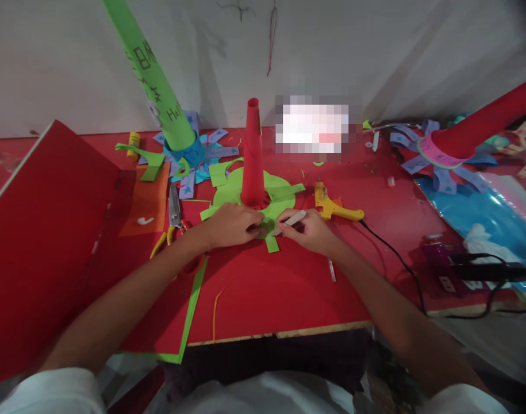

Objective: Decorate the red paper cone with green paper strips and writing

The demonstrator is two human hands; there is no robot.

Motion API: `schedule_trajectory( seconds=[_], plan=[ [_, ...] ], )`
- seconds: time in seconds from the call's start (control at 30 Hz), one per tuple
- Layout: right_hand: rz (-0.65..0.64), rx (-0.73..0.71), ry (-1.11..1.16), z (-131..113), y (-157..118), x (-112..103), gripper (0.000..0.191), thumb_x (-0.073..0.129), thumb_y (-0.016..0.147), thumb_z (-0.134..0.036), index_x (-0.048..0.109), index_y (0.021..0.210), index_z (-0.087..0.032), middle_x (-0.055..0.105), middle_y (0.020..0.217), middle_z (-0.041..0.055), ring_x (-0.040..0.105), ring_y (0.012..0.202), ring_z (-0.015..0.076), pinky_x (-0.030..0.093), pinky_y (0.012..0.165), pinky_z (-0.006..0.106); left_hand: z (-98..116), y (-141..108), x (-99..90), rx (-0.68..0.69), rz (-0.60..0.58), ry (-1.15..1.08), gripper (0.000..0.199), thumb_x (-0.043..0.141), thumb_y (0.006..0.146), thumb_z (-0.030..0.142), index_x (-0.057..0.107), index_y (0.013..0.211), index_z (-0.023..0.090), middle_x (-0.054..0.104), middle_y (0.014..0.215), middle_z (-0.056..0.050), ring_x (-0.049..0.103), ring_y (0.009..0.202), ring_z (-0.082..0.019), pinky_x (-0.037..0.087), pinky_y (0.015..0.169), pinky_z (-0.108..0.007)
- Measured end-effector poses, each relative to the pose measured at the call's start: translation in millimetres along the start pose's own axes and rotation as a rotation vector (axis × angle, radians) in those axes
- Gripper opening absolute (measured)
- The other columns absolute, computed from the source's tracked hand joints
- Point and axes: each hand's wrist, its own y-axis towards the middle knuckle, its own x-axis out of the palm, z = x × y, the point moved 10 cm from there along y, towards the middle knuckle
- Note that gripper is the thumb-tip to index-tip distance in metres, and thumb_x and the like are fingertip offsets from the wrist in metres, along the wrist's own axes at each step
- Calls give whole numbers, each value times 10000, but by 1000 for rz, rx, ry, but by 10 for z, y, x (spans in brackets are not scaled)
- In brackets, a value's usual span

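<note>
A red paper cone (253, 155) stands upright on a light green paper cutout (284, 192) with strips sticking out around its edge. At the cutout's near left edge rests my left hand (234, 225); its fingers are curled in against the green paper, and the fingertips are partly hidden. My right hand (310, 230) pinches a slim white stick (295, 218), whose lower end is close to the near side of the cutout. Between the two hands a short green strip (272, 244) points toward me.
A yellow glue gun (338, 211) with a black cord lies to the right. Scissors (175, 206) and an orange sheet (142, 210) are at the left. Tall paper tubes, one green (168, 103) and one red (487, 126), stand behind. A red board (51, 241) rises at far left.
</note>
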Motion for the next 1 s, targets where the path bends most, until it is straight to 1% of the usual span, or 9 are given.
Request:
schedule_trajectory(
  seconds=[0.17,0.3,0.47,0.6,0.73,0.87,1.0],
  plan=[
    [-23,17,23,8,-8,24,214,587,956,-361,668,876,-180,633,681,-11,464,557,99,353,534,241,-7,4,4,-2,9,-23,301,524,994,441,646,841,212,728,816,-36,627,699,-189,212,596,-308],
    [-18,18,49,16,-4,17,218,580,969,-368,671,910,-180,686,755,16,539,610,114,393,565,241,-10,5,7,-12,-3,9,296,523,989,427,636,826,208,733,828,-40,633,706,-192,195,590,-312],
    [-37,32,74,26,-1,35,223,589,965,-375,670,897,-179,685,751,16,515,579,106,381,536,238,-2,7,2,-6,-15,43,262,518,986,403,621,838,213,732,837,-29,654,723,-193,171,569,-324],
    [-26,36,76,38,-3,28,219,577,975,-374,666,919,-182,687,757,19,590,639,127,412,568,238,1,2,7,5,3,29,214,535,964,361,620,834,213,743,861,-27,654,722,-191,171,565,-328],
    [-37,38,82,44,-6,39,213,585,971,-369,662,905,-182,673,736,10,547,598,113,391,547,238,-1,-9,4,12,21,3,135,528,919,255,635,844,220,746,856,-26,641,707,-185,189,572,-323],
    [-22,43,102,61,-5,28,218,581,974,-380,663,914,-187,662,747,12,572,619,121,417,563,238,-11,-11,3,8,23,-2,139,522,905,247,634,828,219,742,841,-36,642,696,-194,198,571,-320],
    [-30,43,63,65,-2,35,228,587,968,-388,665,885,-190,638,695,1,538,582,115,391,528,234,-18,-7,-2,6,28,-24,137,518,908,248,634,841,221,737,837,-37,635,690,-195,202,576,-315]
  ],
)
